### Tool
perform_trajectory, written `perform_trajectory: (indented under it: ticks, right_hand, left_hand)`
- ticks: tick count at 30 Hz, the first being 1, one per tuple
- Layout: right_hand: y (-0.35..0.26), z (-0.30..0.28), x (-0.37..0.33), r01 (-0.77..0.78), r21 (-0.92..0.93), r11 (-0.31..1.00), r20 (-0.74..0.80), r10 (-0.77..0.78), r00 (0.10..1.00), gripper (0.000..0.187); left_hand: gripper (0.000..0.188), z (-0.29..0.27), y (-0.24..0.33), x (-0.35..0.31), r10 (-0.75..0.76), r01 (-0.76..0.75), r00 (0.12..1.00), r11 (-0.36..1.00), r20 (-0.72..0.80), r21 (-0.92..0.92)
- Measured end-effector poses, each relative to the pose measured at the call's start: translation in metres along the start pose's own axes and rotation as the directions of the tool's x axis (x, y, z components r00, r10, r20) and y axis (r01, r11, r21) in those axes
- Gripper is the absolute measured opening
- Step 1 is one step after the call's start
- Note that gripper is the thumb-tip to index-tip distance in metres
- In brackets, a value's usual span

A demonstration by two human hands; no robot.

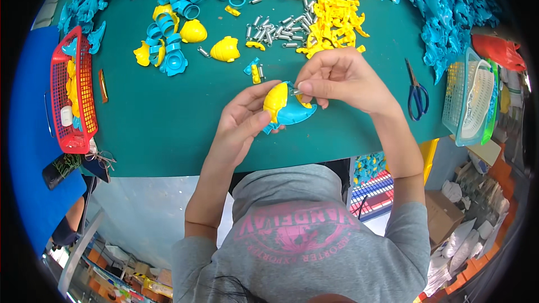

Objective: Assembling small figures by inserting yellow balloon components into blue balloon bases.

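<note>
Grey shirt [303, 269] nearest, the left hand [239, 119] clasps a plastic shell [295, 113], the right hand [343, 78] arches, pinching a metal part [295, 92].

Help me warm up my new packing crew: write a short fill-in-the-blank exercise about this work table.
1. The left hand holds a plastic part coloured yellow and ____.
2. The scissors lie on the table to the ____ of both hands.
3. The basket by the table's left edge is ____.

Missing words: blue; right; red.
</note>
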State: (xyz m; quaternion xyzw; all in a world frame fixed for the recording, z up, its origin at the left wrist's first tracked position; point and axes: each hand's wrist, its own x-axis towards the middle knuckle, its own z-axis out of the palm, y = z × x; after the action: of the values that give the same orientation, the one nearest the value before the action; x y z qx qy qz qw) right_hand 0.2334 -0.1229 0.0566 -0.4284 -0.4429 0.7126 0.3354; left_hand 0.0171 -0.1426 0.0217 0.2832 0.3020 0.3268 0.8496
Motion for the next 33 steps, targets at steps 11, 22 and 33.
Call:
perform_trajectory:
  ticks: [11,22,33]
  right_hand:
    - [0.016,0.002,0.000,0.058,-0.068,0.996,-0.060,-0.062,0.996,0.016]
    - [0.014,-0.004,-0.005,0.157,-0.146,0.977,-0.062,-0.168,0.984,0.017]
    - [-0.010,-0.075,0.018,0.151,-0.785,0.602,-0.365,-0.645,0.671,0.024]
  left_hand:
    - [0.044,0.000,-0.002,-0.006,-0.044,0.044,0.999,0.999,0.027,-0.011]
    - [0.045,0.017,0.005,-0.004,0.037,-0.029,0.998,0.992,-0.060,0.126]
    - [0.059,0.012,0.009,0.010,-0.007,0.007,1.000,0.991,-0.001,-0.134]
